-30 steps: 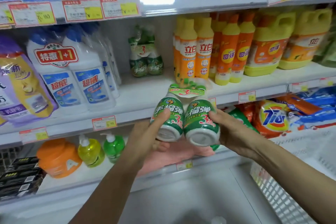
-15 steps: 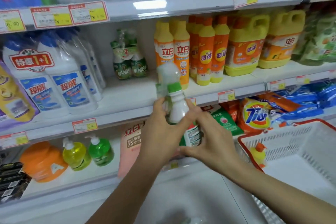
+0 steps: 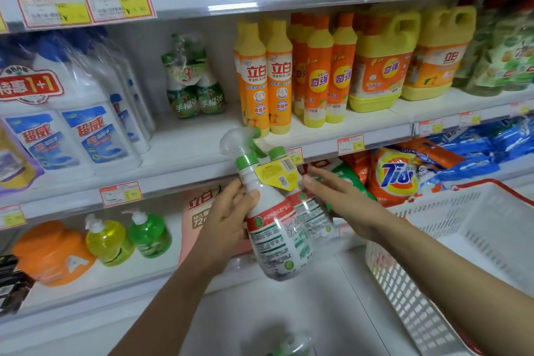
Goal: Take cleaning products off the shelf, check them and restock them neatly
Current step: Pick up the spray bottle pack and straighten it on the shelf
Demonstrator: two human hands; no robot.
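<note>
Twin pack [image 3: 277,234] of trigger-spray cleaner: two white plastic bottles, green collars, glossy shrink film round both, clear plastic bulge over the spray heads at top, yellow card tag on the necks. Back labels face the camera, fine print, red and green bands. The pack is tilted, tops leaning up-left, held in the air in front of the middle shelf [image 3: 187,150], below its edge.

Left hand [image 3: 228,217] grips the pack's left side, thumb curled across the front of the near bottle. Right hand [image 3: 341,202] is flat, fingers straight, laid against the pack's right side near the necks; not wrapped round it. The pack sits between both hands.

On the shelf, well back: a matching second pack [image 3: 192,87], upright. Beside it, tall orange-yellow dish soap bottles [image 3: 265,78], smooth and waisted; further right, yellow handled jugs [image 3: 381,66]. Left: white toilet cleaner bottles [image 3: 83,124] in film.

Lower shelf: Tide bags [image 3: 396,173], glossy; yellow pump bottle [image 3: 108,240] and green pump bottle [image 3: 148,233], translucent; squat orange tub [image 3: 52,251]. Lower right: white slotted plastic basket [image 3: 462,240], red rim.
</note>
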